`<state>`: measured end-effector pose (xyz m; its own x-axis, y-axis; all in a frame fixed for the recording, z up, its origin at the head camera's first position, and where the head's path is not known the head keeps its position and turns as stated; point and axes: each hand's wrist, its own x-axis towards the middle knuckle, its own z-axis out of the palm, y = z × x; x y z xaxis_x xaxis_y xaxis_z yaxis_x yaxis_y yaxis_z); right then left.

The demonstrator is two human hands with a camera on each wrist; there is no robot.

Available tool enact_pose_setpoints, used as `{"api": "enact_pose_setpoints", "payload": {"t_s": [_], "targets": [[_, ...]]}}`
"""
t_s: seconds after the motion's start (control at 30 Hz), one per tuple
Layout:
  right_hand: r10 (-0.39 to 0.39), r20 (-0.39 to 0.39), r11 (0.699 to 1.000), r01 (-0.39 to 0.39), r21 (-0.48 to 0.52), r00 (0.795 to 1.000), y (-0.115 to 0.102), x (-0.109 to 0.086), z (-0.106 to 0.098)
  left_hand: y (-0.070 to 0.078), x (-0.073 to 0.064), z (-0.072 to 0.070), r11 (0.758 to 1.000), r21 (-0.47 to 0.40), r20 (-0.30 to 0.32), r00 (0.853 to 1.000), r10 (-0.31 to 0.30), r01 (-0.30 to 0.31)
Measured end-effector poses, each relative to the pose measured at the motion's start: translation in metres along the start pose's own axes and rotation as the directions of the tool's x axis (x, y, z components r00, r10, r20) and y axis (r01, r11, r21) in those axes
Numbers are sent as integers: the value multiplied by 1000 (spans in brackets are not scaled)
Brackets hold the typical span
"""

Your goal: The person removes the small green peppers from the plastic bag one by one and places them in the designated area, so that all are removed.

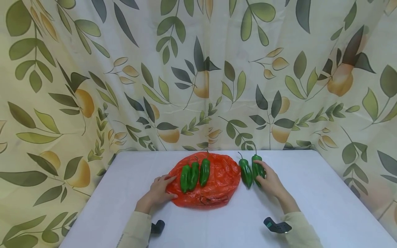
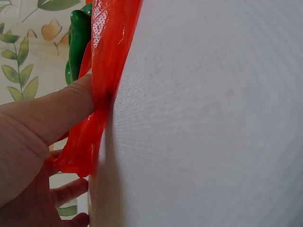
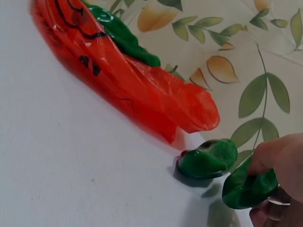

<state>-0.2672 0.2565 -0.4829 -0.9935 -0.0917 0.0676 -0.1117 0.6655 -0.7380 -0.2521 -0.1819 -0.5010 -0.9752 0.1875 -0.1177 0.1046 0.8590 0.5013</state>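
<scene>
Pepper (image 1: 258, 169), partly hidden by the right hand (image 1: 270, 181) pinching it. Left hand (image 1: 159, 191) pinches the bag (image 1: 221, 179); its black marks (image 3: 90, 65) are unreadable.

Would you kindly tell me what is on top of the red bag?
Three green peppers lie on the red bag, two together, one slightly apart; the left hand touches its edge. The bag's surface directly beneath the peppers is hidden.

The peppers (image 1: 204, 173) look glossy, the bag (image 1: 221, 177) wrinkled plastic.
</scene>
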Motion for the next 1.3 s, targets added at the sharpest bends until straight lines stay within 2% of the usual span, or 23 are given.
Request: {"api": "enact_pose_setpoints", "payload": {"t_s": [0.27, 0.87, 1.3], "targets": [[35, 61, 999, -34, -14, 998, 8, -1, 3, 2, -3, 1, 1000, -4, 0, 1000, 2, -2], [68, 80, 996, -63, -64, 994, 11, -4, 9, 2, -5, 3, 1000, -4, 8, 1000, -7, 7], [31, 77, 996, -24, -91, 997, 6, -1, 8, 5, -4, -3, 1000, -8, 13, 1000, -13, 13]]}}
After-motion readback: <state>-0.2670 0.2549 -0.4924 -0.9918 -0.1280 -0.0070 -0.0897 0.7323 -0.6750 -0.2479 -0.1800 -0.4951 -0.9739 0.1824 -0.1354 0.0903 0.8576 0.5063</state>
